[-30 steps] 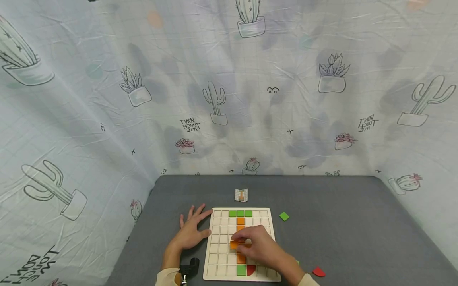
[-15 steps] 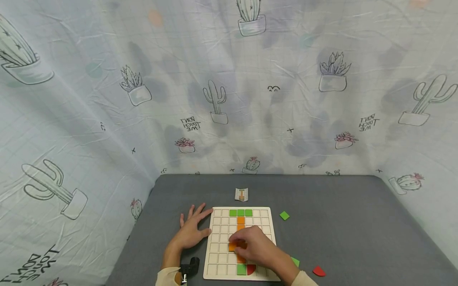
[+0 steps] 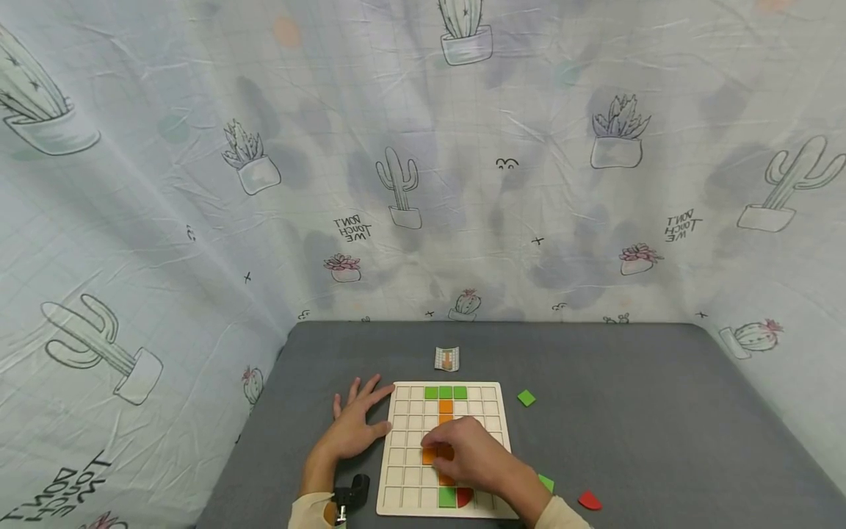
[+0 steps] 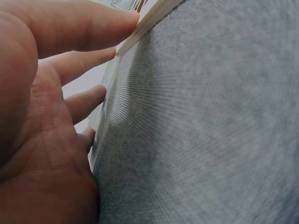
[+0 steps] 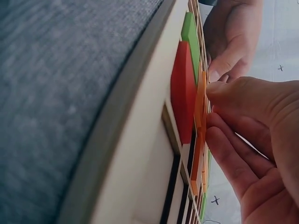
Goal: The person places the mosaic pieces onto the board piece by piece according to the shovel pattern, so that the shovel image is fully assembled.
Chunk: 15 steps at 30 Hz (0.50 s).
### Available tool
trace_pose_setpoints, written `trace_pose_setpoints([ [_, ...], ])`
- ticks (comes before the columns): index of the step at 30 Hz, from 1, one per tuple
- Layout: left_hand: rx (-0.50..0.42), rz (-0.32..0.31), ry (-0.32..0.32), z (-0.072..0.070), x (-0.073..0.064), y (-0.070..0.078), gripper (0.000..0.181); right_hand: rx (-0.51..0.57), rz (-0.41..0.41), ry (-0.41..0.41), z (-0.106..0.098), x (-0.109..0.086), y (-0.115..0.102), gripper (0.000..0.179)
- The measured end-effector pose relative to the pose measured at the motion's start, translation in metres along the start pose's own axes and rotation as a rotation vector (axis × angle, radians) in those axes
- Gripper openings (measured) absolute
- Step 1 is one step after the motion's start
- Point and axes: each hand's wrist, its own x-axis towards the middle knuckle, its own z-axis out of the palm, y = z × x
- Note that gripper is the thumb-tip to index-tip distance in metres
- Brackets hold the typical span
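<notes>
A pale wooden grid board [image 3: 402, 477] lies on the grey table. My left hand [image 3: 353, 431] has its fingers spread beside the board's left edge; the left wrist view shows thumb [image 4: 126, 25] and a fingertip touching that rim. Over the middle of the board, my right hand [image 3: 472, 455] pinches an orange square tile [image 3: 429, 456] at a cell left of the orange column [image 3: 446, 406]. Its thumb [image 5: 222, 91] and fingers meet the orange pieces at board level. Green tiles [image 3: 446, 392] top the column. A green tile [image 3: 447, 498] and a red quarter-round piece [image 3: 465, 498] sit at its foot.
A small patterned card [image 3: 446, 358] lies behind the board. Right of the board are a loose green tile [image 3: 526, 397], another green piece [image 3: 546, 483] by the right forearm, and a red rounded piece [image 3: 590, 501]. A cactus-print cloth [image 3: 410, 264] hangs behind.
My right hand has shifted slightly left with the orange tile, which was higher and now lies lower at the cell. The left hand stays at the board's edge.
</notes>
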Motion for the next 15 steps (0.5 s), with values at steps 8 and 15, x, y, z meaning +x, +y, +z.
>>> trace_pose_setpoints([
  [8, 0.005, -0.003, -0.002, 0.0, 0.001, 0.0, 0.068, 0.059, -0.013, 0.046, -0.011, -0.007, 0.002, 0.025],
  [15, -0.011, 0.0, -0.001, 0.0, -0.001, 0.002, 0.068, 0.112, -0.03, 0.096, -0.027, -0.019, 0.012, 0.024],
])
